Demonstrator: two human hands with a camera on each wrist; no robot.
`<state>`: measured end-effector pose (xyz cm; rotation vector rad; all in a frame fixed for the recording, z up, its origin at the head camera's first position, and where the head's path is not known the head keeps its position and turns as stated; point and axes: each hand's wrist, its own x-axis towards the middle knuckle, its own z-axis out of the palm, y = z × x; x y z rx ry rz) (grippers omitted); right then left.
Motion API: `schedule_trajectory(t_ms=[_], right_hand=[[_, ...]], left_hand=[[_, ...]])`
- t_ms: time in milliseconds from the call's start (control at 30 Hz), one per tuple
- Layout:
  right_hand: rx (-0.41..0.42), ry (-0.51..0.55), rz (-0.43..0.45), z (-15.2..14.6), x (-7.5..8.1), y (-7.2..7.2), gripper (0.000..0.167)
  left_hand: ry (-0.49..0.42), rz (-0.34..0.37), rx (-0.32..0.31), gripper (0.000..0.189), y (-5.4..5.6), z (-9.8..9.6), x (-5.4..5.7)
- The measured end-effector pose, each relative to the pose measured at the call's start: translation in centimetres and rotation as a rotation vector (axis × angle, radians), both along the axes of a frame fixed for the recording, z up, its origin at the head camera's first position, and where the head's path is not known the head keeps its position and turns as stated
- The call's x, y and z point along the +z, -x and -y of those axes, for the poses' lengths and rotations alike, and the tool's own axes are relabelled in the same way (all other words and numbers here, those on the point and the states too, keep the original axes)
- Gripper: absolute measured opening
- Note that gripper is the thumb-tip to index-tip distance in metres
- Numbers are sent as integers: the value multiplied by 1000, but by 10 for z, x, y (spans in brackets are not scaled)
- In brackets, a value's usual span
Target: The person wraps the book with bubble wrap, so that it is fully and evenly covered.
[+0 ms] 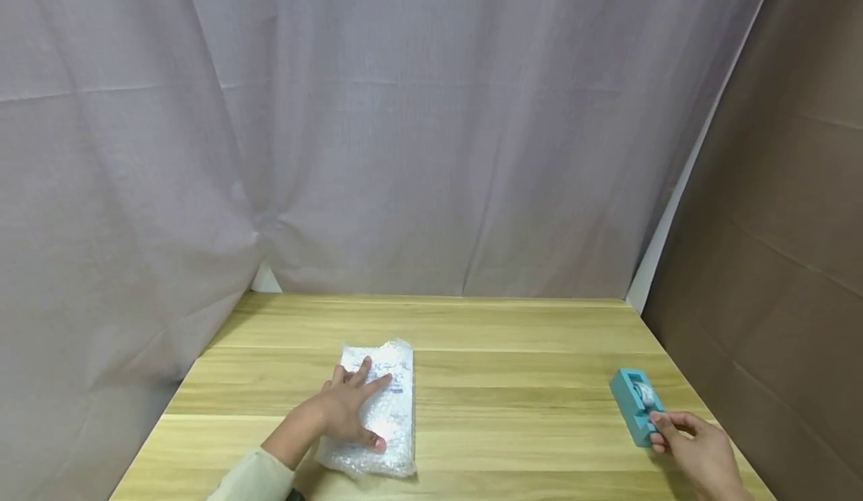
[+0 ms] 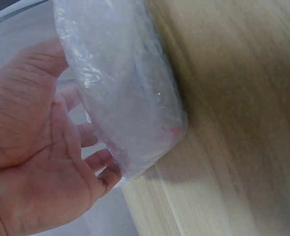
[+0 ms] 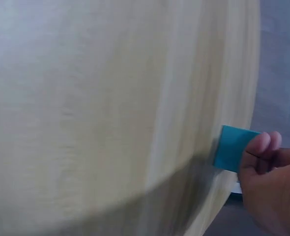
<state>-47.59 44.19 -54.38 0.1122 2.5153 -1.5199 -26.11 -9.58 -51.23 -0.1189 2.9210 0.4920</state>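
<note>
A flat packet in bubble wrap (image 1: 399,433), with blue print showing through, lies on the table left of centre. My left hand (image 1: 342,411) rests on top of it, fingers spread. In the left wrist view the clear wrap (image 2: 120,98) bulges along the packet's side, and the fingers of the left hand (image 2: 42,147) reach behind its edge. Far to the right stands a teal tape dispenser (image 1: 628,407) carrying a roll of clear tape (image 1: 645,394). My right hand (image 1: 704,452) pinches its near end between thumb and fingers. The right wrist view shows the dispenser's plain teal side (image 3: 230,147).
Both things are on a light wood-grain table (image 1: 512,381). A grey curtain (image 1: 431,149) hangs along its back and left side. Brown cloth (image 1: 775,224) runs down the right side, close to the right hand.
</note>
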Motion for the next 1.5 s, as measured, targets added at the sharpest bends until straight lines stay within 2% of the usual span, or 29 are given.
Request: schedule_trajectory(t_ms=[167, 267, 367, 667, 967, 1100, 1267, 1500], right_hand=[[42, 205, 129, -1, 4, 4, 27], [91, 230, 181, -4, 7, 6, 26], [130, 212, 191, -5, 7, 9, 27], [238, 163, 174, -10, 13, 10, 25], [231, 169, 113, -13, 0, 3, 19], [230, 189, 77, -14, -4, 0, 21], [235, 199, 34, -18, -14, -7, 21], [244, 187, 9, -17, -11, -5, 25]], left_hand=[[-6, 12, -1, 117, -1, -1, -1], [-9, 12, 0, 117, -1, 0, -1], [-4, 8, 0, 118, 0, 0, -1], [-14, 5, -15, 117, -1, 0, -1], [-26, 12, -12, 117, -1, 0, -1], [-28, 13, -5, 117, -2, 0, 0], [-33, 26, -17, 117, -4, -1, -4], [-5, 3, -27, 117, 0, 2, -3]])
